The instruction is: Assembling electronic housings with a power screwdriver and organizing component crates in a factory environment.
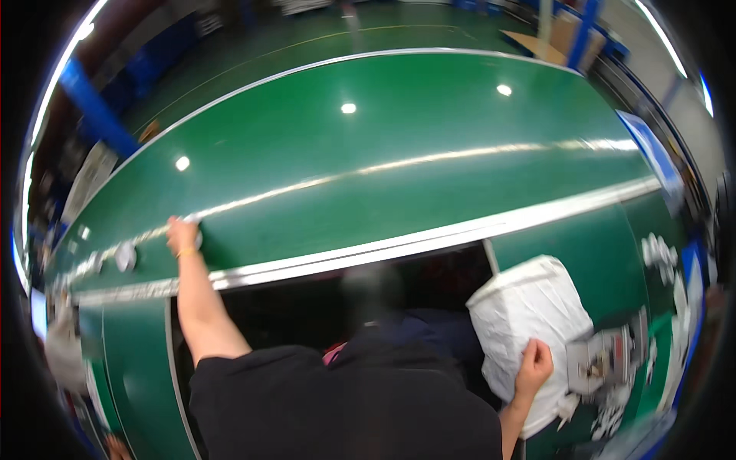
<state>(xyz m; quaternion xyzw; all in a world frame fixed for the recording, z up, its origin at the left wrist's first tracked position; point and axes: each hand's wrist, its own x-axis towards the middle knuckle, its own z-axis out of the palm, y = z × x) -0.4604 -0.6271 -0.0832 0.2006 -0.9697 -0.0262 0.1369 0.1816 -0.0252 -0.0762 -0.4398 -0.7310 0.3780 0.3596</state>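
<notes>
My left hand reaches out over the green conveyor belt, its fingers closed around a small white item that is mostly hidden behind them. A yellow band circles that wrist. Farther left on the belt lies another small white item, whitish and rounded. My right hand is closed above a white cloth or plastic sack at the right side. Its fingers are curled in, and whatever they hold, if anything, cannot be made out.
A white rail runs along the belt's near edge. Beside the sack stands a grey metal machine. Small white pieces lie farther right. Another person's hand shows at the lower left. A blue post rises beyond the belt.
</notes>
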